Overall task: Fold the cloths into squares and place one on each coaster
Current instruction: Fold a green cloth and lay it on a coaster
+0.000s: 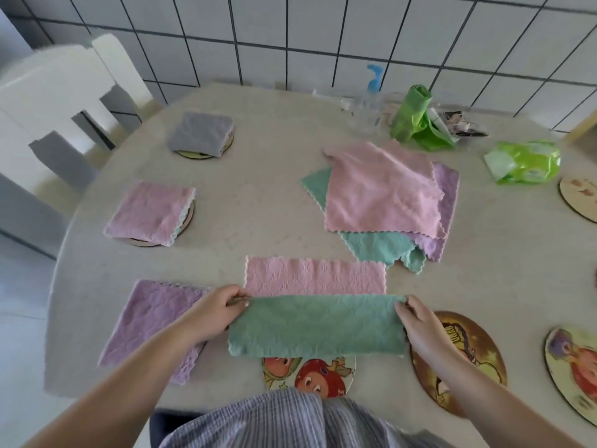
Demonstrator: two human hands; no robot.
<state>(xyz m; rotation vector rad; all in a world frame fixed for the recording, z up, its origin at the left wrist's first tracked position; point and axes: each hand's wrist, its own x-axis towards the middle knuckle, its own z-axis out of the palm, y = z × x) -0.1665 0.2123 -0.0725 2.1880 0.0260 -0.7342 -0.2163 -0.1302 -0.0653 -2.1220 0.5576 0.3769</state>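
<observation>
**First fold of the two-sided cloth**

The left hand (215,313) and right hand (420,324) pinch the near corners of the cloth (316,324), turning its green side over the pink so the edges align. Directly nearer the person than the cloth lies a tomato-print coaster (311,375), uncovered.

No readable text, labels, brands or nos. anywhere. Green packet (523,161) far right on the bench (258,195) has print, too blurred to read. Coasters (308,375) carry cartoon pics only, no words.
</observation>
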